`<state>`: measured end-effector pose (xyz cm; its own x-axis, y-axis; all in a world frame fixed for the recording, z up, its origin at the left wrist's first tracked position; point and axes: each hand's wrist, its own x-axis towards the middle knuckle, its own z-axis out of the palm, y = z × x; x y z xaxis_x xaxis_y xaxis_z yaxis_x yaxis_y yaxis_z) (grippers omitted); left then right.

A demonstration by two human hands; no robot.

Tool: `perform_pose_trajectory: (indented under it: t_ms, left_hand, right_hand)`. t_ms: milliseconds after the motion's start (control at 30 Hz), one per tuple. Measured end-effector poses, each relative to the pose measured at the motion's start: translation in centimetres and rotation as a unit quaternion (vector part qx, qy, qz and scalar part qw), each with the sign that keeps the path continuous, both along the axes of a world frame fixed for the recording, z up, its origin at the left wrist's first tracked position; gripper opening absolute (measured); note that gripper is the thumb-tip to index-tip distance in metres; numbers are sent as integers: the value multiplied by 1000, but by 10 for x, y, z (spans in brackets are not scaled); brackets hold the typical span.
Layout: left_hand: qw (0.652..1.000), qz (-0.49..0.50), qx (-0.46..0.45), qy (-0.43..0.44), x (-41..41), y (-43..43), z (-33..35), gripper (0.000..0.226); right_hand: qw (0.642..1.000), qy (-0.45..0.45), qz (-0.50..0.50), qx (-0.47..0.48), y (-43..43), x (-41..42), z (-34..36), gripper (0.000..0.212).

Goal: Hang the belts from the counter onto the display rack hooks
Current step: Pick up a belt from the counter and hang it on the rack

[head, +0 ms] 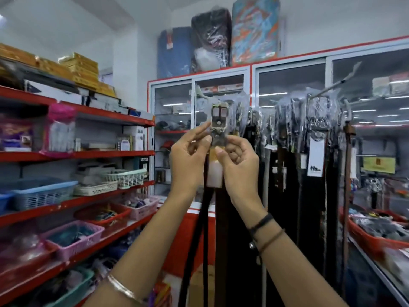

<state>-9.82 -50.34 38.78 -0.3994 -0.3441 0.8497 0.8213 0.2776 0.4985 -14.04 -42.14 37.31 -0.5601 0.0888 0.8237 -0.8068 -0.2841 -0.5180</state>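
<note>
I hold a dark belt (221,218) up in front of me by its buckle end. Its metal buckle (218,120) is wrapped in clear plastic and sits at the height of the rack's hooks. My left hand (190,156) pinches the buckle's left edge. My right hand (238,160) grips the strap just under the buckle, over a white and yellow tag. The strap hangs straight down between my forearms, and a thinner black strap (199,240) hangs beside it. The display rack (327,91) stands right behind, with several plastic-wrapped belts (309,151) hanging from its arms.
Red shelves (88,154) with baskets and boxes line the left side. A glass cabinet with a red frame (199,78) stands behind the rack, with wrapped bundles on top. A red tray of goods (376,233) lies on a counter at the right.
</note>
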Motion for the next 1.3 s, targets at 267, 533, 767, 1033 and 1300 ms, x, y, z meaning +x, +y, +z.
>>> perform_pose_trajectory:
  t_ms: [267,533,767,1033,1300]
  left_hand:
    - [997,51,-5,52,-12,-20,48,38]
    - [999,35,18,24,-19,-30,53,33]
    - [999,31,-26,-35,-31,-33,47,33]
    - [993,87,-71,-31,-52,-29,27,35]
    - [975,183,-104,73,-21,32,-35,20]
  right_hand:
    - [996,82,-31,5,-26,-7,55,39]
    - [995,71,-76,4,-36,-11,60,35]
    - [995,51,-88,-1,-37,-22,45,33]
    - [981,81,-119,129,-7,-38,32,38]
    - [934,179,-269,154,65,-6,-14,33]
